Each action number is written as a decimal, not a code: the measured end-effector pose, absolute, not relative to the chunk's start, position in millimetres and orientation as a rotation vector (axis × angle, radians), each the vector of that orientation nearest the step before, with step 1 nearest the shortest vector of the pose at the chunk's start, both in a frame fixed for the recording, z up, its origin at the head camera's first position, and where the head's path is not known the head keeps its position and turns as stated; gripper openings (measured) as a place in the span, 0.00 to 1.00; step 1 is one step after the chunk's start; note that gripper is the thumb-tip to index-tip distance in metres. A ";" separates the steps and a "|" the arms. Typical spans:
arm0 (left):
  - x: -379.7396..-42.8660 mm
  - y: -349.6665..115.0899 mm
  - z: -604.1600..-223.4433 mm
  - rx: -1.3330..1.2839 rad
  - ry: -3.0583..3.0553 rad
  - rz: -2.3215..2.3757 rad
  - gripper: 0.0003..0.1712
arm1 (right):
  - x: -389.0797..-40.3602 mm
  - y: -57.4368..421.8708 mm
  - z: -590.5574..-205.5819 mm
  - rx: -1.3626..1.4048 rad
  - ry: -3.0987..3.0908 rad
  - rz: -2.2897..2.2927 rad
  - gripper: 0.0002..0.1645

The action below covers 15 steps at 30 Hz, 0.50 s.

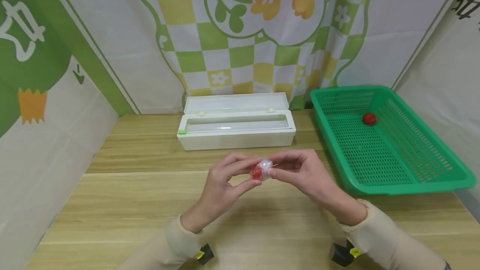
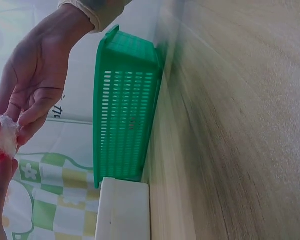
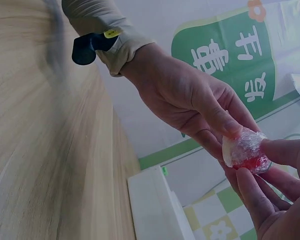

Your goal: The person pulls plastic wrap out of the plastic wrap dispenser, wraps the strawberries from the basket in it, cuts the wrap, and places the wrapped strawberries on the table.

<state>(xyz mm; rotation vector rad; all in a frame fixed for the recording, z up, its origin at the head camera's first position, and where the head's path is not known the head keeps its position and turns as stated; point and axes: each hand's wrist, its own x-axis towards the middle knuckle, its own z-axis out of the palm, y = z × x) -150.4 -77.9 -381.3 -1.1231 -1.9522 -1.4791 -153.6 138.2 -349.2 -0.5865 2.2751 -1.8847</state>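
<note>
Between both hands, above the table, is a small round red thing wrapped in clear cling film [image 1: 261, 169]. My left hand [image 1: 223, 180] pinches its left side between thumb and fingers. From the right, my right hand [image 1: 309, 174] pinches the film-covered side, thumb in front. The right wrist view shows the crinkled film [image 3: 245, 150] whitish at one end, with red showing through at the other. What the red thing is, I cannot tell. Behind the hands stands a white cling film dispenser box [image 1: 237, 140], its lid [image 1: 236, 103] raised and a roll [image 1: 240, 126] inside.
A green plastic basket [image 1: 333, 153] stands at the right, with one red round thing [image 1: 369, 118] inside near the back. The wooden table [image 1: 123, 203] meets a patterned curtain [image 1: 240, 53] at the back and printed cloth at both sides.
</note>
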 end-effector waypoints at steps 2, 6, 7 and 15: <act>-150.4 -78.1 -381.6 -1.134 -1.955 -1.484 0.22 | -153.1 138.3 -348.5 -0.576 2.280 -1.876 0.18; -150.4 -78.7 -383.2 -1.127 -1.989 -1.515 0.23 | -152.3 137.0 -349.9 -0.572 2.265 -1.896 0.19; -150.2 -78.8 -383.7 -1.118 -1.999 -1.530 0.23 | -151.9 136.5 -350.8 -0.586 2.267 -1.910 0.19; -148.8 -78.4 -385.4 -1.058 -2.031 -1.689 0.24 | -150.1 133.7 -359.0 -1.020 2.404 -1.984 0.16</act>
